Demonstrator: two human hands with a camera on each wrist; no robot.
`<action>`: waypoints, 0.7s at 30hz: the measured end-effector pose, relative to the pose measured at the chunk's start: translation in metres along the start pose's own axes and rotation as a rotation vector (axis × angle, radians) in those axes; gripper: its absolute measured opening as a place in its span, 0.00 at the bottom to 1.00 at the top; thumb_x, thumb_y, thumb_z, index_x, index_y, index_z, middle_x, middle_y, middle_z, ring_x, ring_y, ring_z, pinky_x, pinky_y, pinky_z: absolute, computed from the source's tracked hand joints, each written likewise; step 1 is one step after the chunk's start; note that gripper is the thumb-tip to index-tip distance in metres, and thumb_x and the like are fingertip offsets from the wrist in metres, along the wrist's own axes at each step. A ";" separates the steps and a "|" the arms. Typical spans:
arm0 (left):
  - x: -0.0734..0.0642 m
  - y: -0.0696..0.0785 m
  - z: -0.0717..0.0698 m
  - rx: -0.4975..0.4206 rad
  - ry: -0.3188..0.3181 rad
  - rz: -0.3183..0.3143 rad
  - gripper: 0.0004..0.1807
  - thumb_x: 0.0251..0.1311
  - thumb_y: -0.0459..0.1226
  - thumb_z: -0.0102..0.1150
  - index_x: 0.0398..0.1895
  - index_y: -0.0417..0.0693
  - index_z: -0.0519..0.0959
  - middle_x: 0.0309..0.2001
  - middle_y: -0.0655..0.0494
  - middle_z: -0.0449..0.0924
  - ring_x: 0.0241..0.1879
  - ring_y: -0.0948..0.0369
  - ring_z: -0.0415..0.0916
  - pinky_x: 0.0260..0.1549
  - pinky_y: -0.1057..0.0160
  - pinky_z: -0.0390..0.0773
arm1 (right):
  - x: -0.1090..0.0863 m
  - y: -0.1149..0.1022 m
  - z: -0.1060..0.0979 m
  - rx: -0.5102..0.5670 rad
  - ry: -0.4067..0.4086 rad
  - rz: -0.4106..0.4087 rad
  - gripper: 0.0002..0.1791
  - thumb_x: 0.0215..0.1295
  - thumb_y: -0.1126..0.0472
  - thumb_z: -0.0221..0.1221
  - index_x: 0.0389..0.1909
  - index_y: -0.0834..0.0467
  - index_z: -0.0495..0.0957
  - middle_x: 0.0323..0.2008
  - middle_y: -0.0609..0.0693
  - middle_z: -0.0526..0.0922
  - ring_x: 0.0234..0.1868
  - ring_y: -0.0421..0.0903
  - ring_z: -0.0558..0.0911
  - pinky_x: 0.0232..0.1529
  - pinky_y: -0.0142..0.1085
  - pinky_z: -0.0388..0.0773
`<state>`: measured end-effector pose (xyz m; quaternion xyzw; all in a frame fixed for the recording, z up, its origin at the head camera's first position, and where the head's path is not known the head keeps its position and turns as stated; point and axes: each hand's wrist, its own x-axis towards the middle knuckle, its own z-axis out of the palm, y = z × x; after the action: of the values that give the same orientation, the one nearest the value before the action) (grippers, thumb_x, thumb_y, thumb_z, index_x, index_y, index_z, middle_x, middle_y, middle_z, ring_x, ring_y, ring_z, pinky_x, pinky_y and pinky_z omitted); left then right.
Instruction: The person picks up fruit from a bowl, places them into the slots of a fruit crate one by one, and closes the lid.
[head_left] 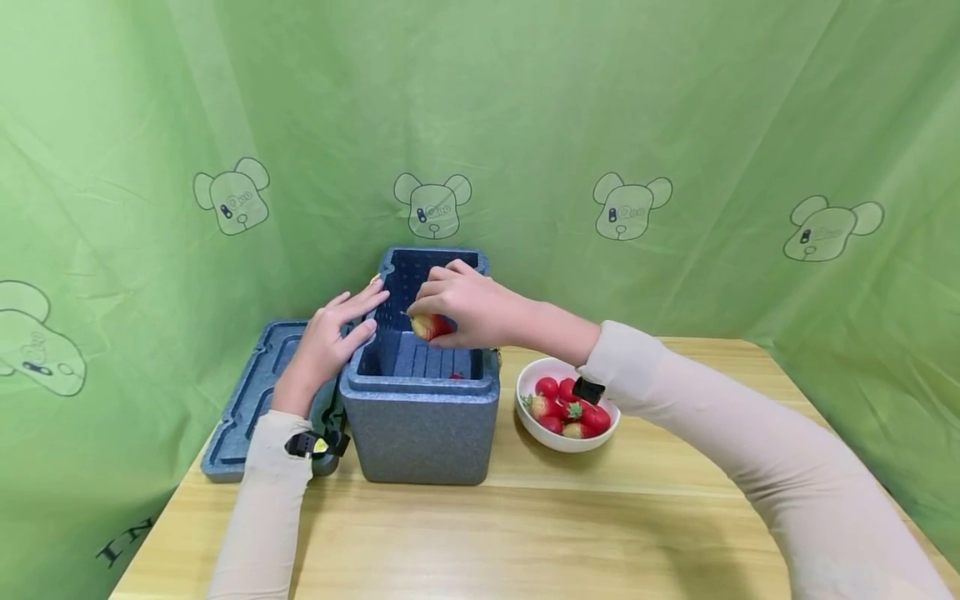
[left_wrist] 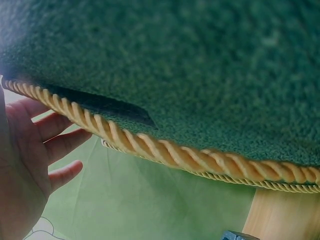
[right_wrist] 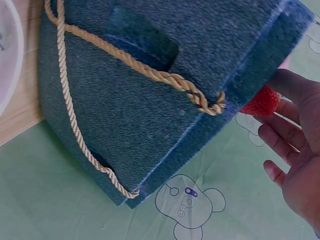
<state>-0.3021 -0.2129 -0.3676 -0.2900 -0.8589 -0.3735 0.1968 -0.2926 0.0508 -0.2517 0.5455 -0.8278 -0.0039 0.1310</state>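
Observation:
A deep blue-grey foam box (head_left: pixel 422 437) stands uncovered on the table. Over its opening, my right hand (head_left: pixel 471 304) pinches a red and pale-yellow strawberry (head_left: pixel 429 326) between thumb and fingers. The same strawberry (right_wrist: pixel 263 102) shows partly behind the box rim in the right wrist view. My left hand (head_left: pixel 330 337) rests on the box's left rim with its fingers extended. A bit of red shows on the box floor near the front right; the rest of the inside is partly hidden by my right hand.
Right of the box, a white bowl (head_left: pixel 558 442) holds several strawberries and other red fruits. The box lid (head_left: pixel 232 442) lies at the left, partly under my left arm. Twisted rope handles (right_wrist: pixel 125 57) hang on the box's sides. A green curtain (head_left: pixel 525 108) surrounds the wooden table (head_left: pixel 480 542).

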 end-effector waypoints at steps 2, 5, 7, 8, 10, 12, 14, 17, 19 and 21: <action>0.000 0.000 0.000 0.000 -0.001 -0.001 0.27 0.75 0.45 0.48 0.73 0.49 0.72 0.77 0.52 0.63 0.76 0.48 0.63 0.78 0.41 0.50 | 0.000 0.000 0.003 -0.008 -0.005 -0.007 0.24 0.59 0.52 0.73 0.55 0.55 0.85 0.50 0.49 0.88 0.51 0.49 0.78 0.59 0.47 0.71; -0.001 -0.001 0.001 0.002 0.002 0.001 0.27 0.74 0.45 0.48 0.73 0.49 0.72 0.77 0.52 0.64 0.76 0.48 0.63 0.78 0.41 0.51 | -0.001 0.002 0.005 -0.024 -0.001 -0.013 0.24 0.60 0.51 0.72 0.56 0.55 0.85 0.50 0.49 0.88 0.53 0.50 0.78 0.59 0.47 0.71; -0.001 -0.001 0.001 0.002 0.004 0.005 0.26 0.74 0.44 0.48 0.73 0.49 0.72 0.77 0.52 0.64 0.76 0.48 0.63 0.78 0.40 0.51 | -0.001 0.003 0.006 -0.034 0.009 -0.014 0.25 0.60 0.50 0.72 0.56 0.56 0.85 0.52 0.50 0.87 0.54 0.50 0.78 0.60 0.48 0.71; -0.001 -0.001 0.001 0.003 0.005 0.006 0.26 0.74 0.44 0.49 0.73 0.49 0.72 0.77 0.52 0.64 0.76 0.48 0.63 0.78 0.40 0.51 | -0.002 0.003 0.006 -0.041 0.015 -0.015 0.26 0.60 0.49 0.72 0.56 0.56 0.85 0.52 0.50 0.87 0.55 0.50 0.78 0.60 0.48 0.70; 0.000 -0.001 0.001 0.003 0.007 0.009 0.26 0.73 0.42 0.49 0.73 0.49 0.72 0.77 0.51 0.64 0.76 0.48 0.63 0.78 0.40 0.51 | -0.003 0.005 0.006 -0.050 0.033 -0.017 0.27 0.59 0.48 0.72 0.57 0.56 0.85 0.53 0.50 0.86 0.56 0.51 0.77 0.60 0.49 0.69; 0.000 -0.001 0.001 0.004 0.009 0.010 0.26 0.73 0.41 0.50 0.73 0.50 0.72 0.77 0.51 0.64 0.76 0.48 0.63 0.78 0.40 0.51 | -0.005 0.007 0.007 -0.055 0.051 -0.019 0.28 0.58 0.47 0.73 0.57 0.56 0.84 0.53 0.50 0.86 0.56 0.51 0.77 0.60 0.50 0.68; 0.000 -0.001 0.001 0.006 0.011 0.011 0.26 0.73 0.41 0.49 0.73 0.50 0.72 0.77 0.51 0.64 0.75 0.48 0.63 0.77 0.40 0.51 | -0.006 0.009 0.007 -0.053 0.065 -0.019 0.28 0.58 0.46 0.73 0.57 0.56 0.84 0.53 0.50 0.85 0.56 0.51 0.76 0.60 0.50 0.68; 0.000 -0.001 0.001 0.008 0.016 0.014 0.26 0.73 0.43 0.49 0.73 0.51 0.72 0.76 0.51 0.65 0.75 0.48 0.64 0.77 0.40 0.52 | -0.008 0.011 0.008 -0.038 0.078 -0.012 0.28 0.58 0.46 0.72 0.57 0.56 0.84 0.53 0.51 0.85 0.56 0.51 0.75 0.61 0.50 0.68; 0.000 -0.001 0.001 0.011 0.018 0.015 0.26 0.74 0.45 0.48 0.73 0.51 0.72 0.76 0.51 0.65 0.75 0.48 0.64 0.77 0.40 0.52 | -0.010 0.012 0.008 -0.027 0.085 -0.006 0.28 0.58 0.46 0.72 0.57 0.56 0.84 0.53 0.51 0.85 0.56 0.52 0.75 0.61 0.51 0.67; 0.000 -0.001 0.001 0.012 0.018 0.016 0.26 0.74 0.45 0.48 0.73 0.51 0.72 0.76 0.51 0.65 0.75 0.47 0.64 0.77 0.40 0.52 | -0.012 0.014 0.008 -0.020 0.094 0.002 0.29 0.58 0.46 0.72 0.57 0.57 0.84 0.53 0.52 0.85 0.57 0.52 0.75 0.62 0.51 0.67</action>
<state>-0.3023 -0.2126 -0.3688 -0.2922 -0.8570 -0.3693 0.2094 -0.3023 0.0658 -0.2597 0.5431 -0.8211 0.0134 0.1752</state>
